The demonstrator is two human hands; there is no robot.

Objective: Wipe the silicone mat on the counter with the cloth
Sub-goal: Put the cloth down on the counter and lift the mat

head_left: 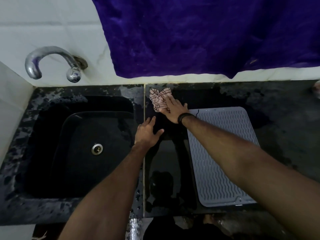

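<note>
On the dark, wet counter point(216, 94), near the back wall: right hand point(174, 110) laid flat on the cloth point(160, 99), fingers straight and slightly spread, pressing the fabric against the stone. No curl of the fingers round the cloth visible. Cloth: pale pink with a dark check, crumpled, just right of the light seam point(144, 104) in the counter and close to the white ledge. Black band point(184, 117) on the right wrist.

Silicone mat point(223, 153): grey, rectangular, wavy ribbed surface, raised rim. Lying flat on the counter to the right of the cloth, its far left corner just beside the right wrist. Not touched by the cloth. Partly covered by the right forearm, which crosses it diagonally.

Left hand point(147, 133): open, palm down, fingers extended and relaxed, holding nothing. Positioned over the counter just right of the seam, nearer than the cloth; contact with the surface cannot be determined.

Left of the seam: black sink point(52, 135) sunk into the counter, round metal drain point(97, 149) at its base. Chrome tap point(46, 54) mounted on the white tiled wall above, spout curved downward. Purple fabric point(207, 35) hanging over the wall behind the counter, its lower edge ending just above the ledge.
</note>
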